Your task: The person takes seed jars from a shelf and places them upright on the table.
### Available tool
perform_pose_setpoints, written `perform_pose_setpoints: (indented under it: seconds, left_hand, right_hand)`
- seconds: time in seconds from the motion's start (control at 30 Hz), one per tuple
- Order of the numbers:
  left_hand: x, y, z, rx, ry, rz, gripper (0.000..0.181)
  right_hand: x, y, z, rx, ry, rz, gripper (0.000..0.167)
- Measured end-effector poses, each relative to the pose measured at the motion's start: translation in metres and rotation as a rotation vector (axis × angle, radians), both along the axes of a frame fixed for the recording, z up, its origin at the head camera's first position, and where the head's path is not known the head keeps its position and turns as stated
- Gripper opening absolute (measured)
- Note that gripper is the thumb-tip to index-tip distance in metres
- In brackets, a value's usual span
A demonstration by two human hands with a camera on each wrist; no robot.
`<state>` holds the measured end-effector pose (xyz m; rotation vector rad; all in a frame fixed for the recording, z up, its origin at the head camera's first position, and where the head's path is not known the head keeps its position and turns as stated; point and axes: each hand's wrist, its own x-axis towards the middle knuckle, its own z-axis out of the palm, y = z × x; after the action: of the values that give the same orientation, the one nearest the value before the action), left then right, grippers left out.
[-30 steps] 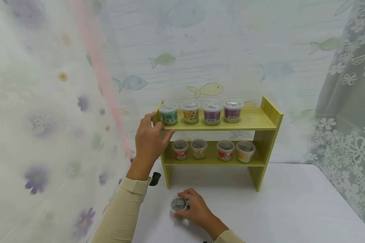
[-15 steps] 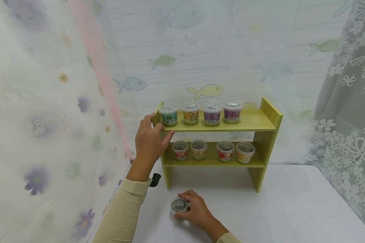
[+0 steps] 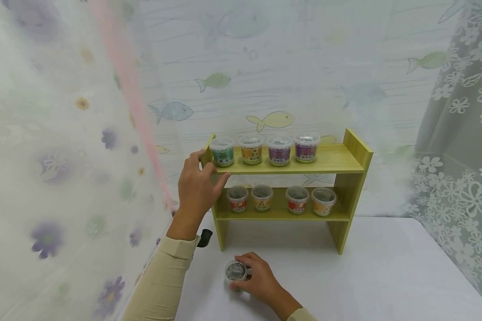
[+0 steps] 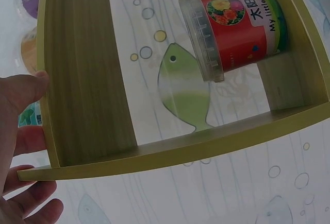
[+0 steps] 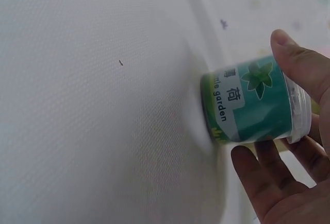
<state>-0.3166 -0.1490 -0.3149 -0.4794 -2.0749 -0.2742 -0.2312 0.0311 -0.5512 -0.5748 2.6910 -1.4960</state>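
Observation:
My left hand (image 3: 198, 185) grips the upper left corner of a yellow-green wooden shelf (image 3: 333, 157). Its thumb lies on the front edge of the top board in the left wrist view, and the other fingers reach round the side panel. My right hand (image 3: 258, 277) holds a lidded plastic cup (image 5: 258, 100) with a teal mint-leaf label, between thumb and fingers. That cup sits upright on the white table, in front of the shelf's left leg. Nearest the left hand on the top board is another teal-labelled cup (image 3: 222, 154).
Beside it on the top board stand an orange-labelled cup (image 3: 251, 151) and two purple-labelled cups (image 3: 280, 152). The lower board carries two red-labelled cups (image 3: 238, 200) and two orange-labelled cups (image 3: 323, 203). Patterned curtains (image 3: 64, 156) hang at the back and sides of the white table (image 3: 385, 267).

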Motion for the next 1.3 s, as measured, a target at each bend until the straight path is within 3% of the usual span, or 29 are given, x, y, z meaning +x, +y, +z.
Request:
perform_pose_setpoints:
  seconds: [0.2,0.6,0.9,1.3]
  left_hand:
    - [-0.001,-0.001,-0.001,0.002,0.006,-0.003,0.042]
    - [-0.001,-0.001,-0.001,0.007,-0.026,0.007,0.042]
    - [0.0,0.0,0.0,0.02,-0.015,-0.006,0.041]
    - [0.0,0.0,0.0,0.018,-0.016,0.005,0.041]
  right_hand:
    - [0.002,-0.001,0.001,0.011,-0.013,-0.002,0.08]
    - [0.006,0.001,0.007,0.039,0.069,-0.037,0.085]
    - [0.007,0.012,0.032,-0.012,0.167,-0.031,0.075]
    - [0.008,0.031,0.083,-0.027,0.295,-0.072,0.072]
